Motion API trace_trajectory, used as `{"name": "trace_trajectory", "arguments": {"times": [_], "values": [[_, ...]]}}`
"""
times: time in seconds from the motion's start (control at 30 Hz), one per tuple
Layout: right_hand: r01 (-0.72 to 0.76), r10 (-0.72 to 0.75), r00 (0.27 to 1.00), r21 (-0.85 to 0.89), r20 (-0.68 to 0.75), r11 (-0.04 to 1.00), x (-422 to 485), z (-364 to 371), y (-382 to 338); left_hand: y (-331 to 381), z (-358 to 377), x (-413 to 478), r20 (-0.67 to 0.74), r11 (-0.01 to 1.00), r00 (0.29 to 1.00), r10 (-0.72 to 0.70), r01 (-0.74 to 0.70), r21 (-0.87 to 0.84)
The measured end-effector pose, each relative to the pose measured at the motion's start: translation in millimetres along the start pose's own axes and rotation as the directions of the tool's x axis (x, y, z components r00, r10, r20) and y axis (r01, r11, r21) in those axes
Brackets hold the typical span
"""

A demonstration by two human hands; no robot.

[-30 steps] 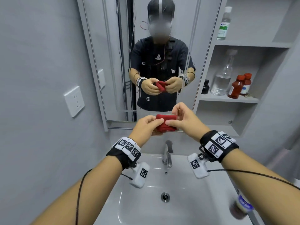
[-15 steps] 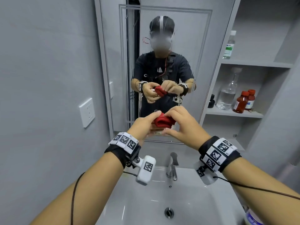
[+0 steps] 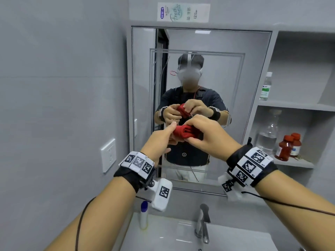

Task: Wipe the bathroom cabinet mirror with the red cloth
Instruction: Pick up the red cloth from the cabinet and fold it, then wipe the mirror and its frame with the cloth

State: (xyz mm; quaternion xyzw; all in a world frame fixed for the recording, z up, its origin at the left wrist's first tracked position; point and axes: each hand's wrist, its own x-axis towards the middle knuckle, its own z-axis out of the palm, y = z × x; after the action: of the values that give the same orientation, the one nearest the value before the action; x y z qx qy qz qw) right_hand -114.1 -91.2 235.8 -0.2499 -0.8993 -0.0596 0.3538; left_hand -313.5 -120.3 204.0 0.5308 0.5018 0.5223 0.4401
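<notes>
We have raised the bunched red cloth (image 3: 184,131) from over the sink up before the mirror (image 3: 235,84), both hands, left hand (image 3: 160,140) and right hand (image 3: 208,134), still pinching it, so wiping looks imminent but no contact yet.

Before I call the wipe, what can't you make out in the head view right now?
- Cloth: bunched between left hand and right hand; its fold and hidden side are covered by fingers.
- Mirror: smears unreadable; lower middle blocked by both hands.
- Sink: cut off by bottom edge.
- Shelf bottles: labels too small.
</notes>
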Motion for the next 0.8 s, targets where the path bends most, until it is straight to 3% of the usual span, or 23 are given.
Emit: {"name": "trace_trajectory", "arguments": {"times": [0.23, 0.4, 0.5, 0.63, 0.8], "values": [[0.072, -0.077, 0.994, -0.062, -0.078, 0.995, 73.5, -35.9, 9.9, 58.7, -23.2, 23.5, -0.109, 0.967, 0.961, 0.256, -0.253, 0.041], [0.042, -0.075, 0.969, -0.140, -0.237, 0.989, 134.6, -63.0, 19.3, 85.3, -67.2, 56.9, -0.407, 0.905, 0.809, 0.424, -0.387, 0.175], [0.023, -0.086, 0.948, -0.207, -0.305, 0.978, 173.5, -72.0, 14.7, 90.7, -95.0, 78.2, -0.486, 0.887, 0.743, 0.461, -0.388, 0.249], [0.000, -0.091, 0.941, -0.268, -0.325, 0.963, 229.0, -73.0, -1.1, 93.7, -120.5, 101.5, -0.497, 0.897, 0.750, 0.436, -0.312, 0.314], [0.059, -0.174, 0.942, -0.371, -0.286, 0.927, 285.0, -55.7, -24.2, 92.6, -131.0, 116.7, -0.461, 0.939, 0.817, 0.345, -0.299, 0.172]]}}
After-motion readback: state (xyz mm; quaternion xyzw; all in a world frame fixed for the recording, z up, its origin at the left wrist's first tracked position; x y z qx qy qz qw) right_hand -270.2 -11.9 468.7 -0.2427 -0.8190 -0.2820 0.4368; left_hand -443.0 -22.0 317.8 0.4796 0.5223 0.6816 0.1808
